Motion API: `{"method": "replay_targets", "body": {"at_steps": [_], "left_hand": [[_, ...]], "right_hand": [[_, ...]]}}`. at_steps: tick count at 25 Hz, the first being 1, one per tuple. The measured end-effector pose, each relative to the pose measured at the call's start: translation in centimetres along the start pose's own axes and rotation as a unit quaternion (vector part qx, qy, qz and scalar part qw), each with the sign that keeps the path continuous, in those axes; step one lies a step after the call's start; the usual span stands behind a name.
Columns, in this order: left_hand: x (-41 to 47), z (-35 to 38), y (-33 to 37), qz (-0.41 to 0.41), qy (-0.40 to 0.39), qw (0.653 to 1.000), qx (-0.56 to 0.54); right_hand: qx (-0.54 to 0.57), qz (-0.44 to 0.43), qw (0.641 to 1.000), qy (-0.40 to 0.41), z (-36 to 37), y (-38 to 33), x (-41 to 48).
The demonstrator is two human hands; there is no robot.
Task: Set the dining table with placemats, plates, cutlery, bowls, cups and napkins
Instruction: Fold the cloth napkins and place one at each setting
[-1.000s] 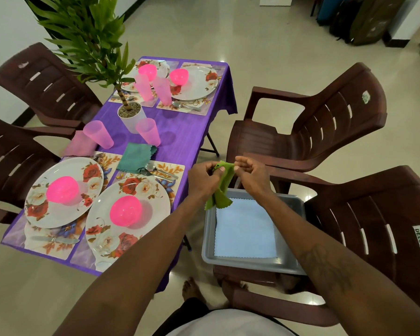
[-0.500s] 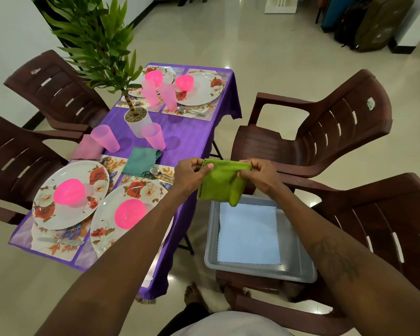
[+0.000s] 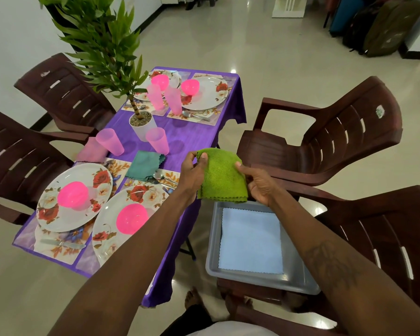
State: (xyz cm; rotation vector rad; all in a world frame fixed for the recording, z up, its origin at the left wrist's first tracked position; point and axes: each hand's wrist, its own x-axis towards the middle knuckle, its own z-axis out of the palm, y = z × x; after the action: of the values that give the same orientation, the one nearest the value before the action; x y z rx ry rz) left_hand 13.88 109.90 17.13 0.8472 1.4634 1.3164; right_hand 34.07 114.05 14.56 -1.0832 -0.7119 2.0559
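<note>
**Inspector:** Location of the item?

**Assessor:** The green, scallop-edged folded terry napkin (image 3: 222,177) is held in the air. It is just off the near corner of the purple-clothed tabletop (image 3: 192,134) and above the far rim of the grey plastic tray (image 3: 264,281). The tray sits on a brown plastic chair (image 3: 386,226).

**Inspector:** Grip status?

**Assessor:** Both are closed on the napkin. The left hand (image 3: 192,170) pinches the upper left corner with the thumb in front. The right hand (image 3: 260,185) holds the right edge.

**Inspector:** Handling?

**Assessor:** I judge it light, soft and limp, neither fragile nor slippery. The folded layers would likely fall open if released. The best hold is at the top corners or the folded edge, with all layers pinched together.

**Inspector:** Anything outstanding?

**Assessor:** I can see no napkin at the two far settings. A pale blue square cloth (image 3: 251,241) lies flat in the tray.
</note>
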Motion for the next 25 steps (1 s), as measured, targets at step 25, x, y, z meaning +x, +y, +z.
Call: {"method": "replay_targets", "body": {"at_steps": [25], "left_hand": [[31.8,-8.4,-4.1,-0.022,0.053,0.908,0.415]], "right_hand": [[-0.16,-0.034,0.959,0.232,7.2,1.9,31.5]]}}
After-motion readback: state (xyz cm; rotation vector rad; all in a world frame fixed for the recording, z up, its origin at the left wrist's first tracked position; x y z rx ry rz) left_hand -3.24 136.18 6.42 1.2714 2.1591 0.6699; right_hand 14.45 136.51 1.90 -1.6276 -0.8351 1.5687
